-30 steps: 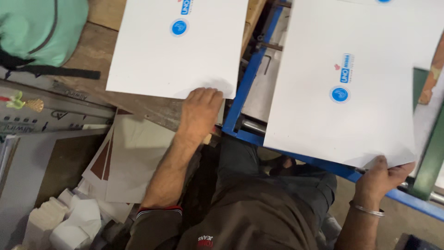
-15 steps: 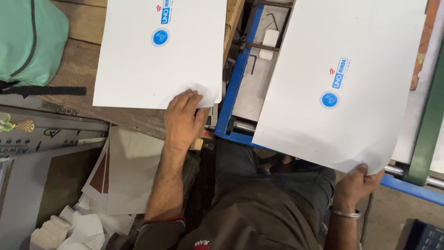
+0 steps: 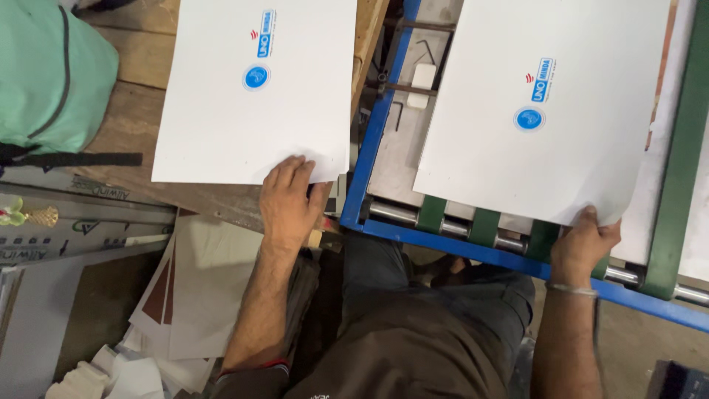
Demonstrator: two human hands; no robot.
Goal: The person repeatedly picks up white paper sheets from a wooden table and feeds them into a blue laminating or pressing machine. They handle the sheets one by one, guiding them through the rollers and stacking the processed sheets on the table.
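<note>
Over the wooden bench (image 3: 140, 125) our left hand (image 3: 284, 196) lies flat on one white sheet (image 3: 251, 111); right hand (image 3: 583, 247) pinches the other sheet's (image 3: 546, 111) near corner on the blue machine frame (image 3: 369, 159).

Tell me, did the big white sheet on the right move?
Yes. The right white sheet slid rightward over the blue frame, uncovering the metal bed.

The left hand (image 3: 286, 198) lies flat on the near edge of a white sheet (image 3: 255, 96) w/ a blue round mark, on the wooden table (image 3: 133, 96). The right hand (image 3: 583, 247) pinches the near corner of a second white sheet (image 3: 546, 148), resting over a blue-framed machine (image 3: 369, 170) w/ rollers and green belts (image 3: 484, 225). A green bag (image 3: 44, 81) sits far left; paper scraps (image 3: 192, 295) lie below.
</note>
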